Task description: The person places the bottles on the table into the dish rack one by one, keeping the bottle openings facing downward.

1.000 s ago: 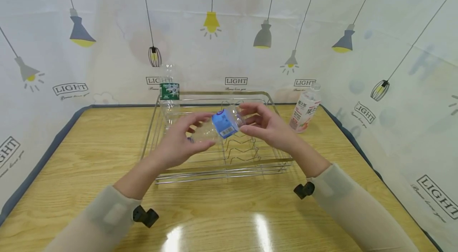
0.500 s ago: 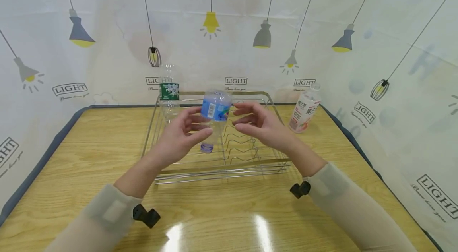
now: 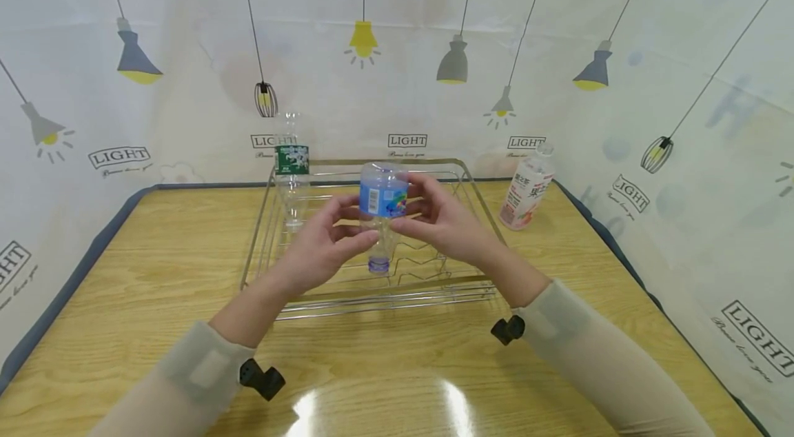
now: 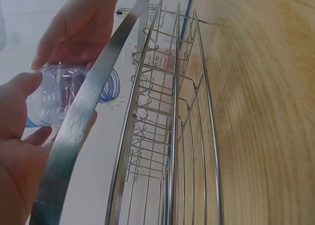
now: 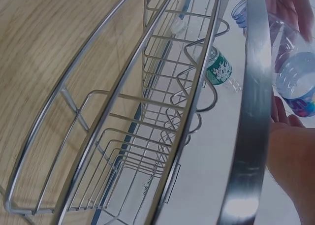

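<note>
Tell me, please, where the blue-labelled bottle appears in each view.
Head: the blue-labelled bottle is near the centre, neck down.
Left wrist: at the left, near mid-height, partly behind the wire rack.
Right wrist: upper right, cut by the edge.
Shared landmark: the wire rack.

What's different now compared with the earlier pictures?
The blue-labelled bottle has swung from a slant to upside down, neck pointing downward. The right hand, which had seemed to come off it, has moved in and grips it again; the left hand holds it too. The green-labelled bottle, pink-and-white bottle and wire rack stayed put.
</note>
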Demonstrator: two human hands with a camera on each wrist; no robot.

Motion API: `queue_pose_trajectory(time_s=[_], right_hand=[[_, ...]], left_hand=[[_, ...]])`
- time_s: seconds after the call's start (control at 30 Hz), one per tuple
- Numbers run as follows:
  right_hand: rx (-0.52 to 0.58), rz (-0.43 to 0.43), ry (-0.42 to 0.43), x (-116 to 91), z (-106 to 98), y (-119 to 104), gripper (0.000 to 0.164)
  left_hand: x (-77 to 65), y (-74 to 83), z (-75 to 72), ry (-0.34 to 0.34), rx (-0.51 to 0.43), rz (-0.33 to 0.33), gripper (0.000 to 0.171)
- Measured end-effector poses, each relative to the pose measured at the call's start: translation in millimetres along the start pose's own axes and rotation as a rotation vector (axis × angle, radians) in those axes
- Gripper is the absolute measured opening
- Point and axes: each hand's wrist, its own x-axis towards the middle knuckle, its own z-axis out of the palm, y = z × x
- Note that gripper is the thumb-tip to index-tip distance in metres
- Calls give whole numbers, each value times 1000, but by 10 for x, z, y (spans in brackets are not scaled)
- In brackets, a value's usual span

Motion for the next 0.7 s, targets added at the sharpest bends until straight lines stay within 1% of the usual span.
queue_pose_trajectory(time_s=[0.1,0.3,0.5,0.7], right_hand=[[6,5,6,5,13,1,75],[30,24,-8,6,30,-7,74],[26,22,-9,6,37,-11,74],[41,1,-8,7,35,-13,74]], left_hand=[[1,-14,4,8,16,-10,69],[-3,-11,11,9,40,-9,72],[-7,-9,9,13,35,-7,71],[-43,6,-34,6,17,22,66]])
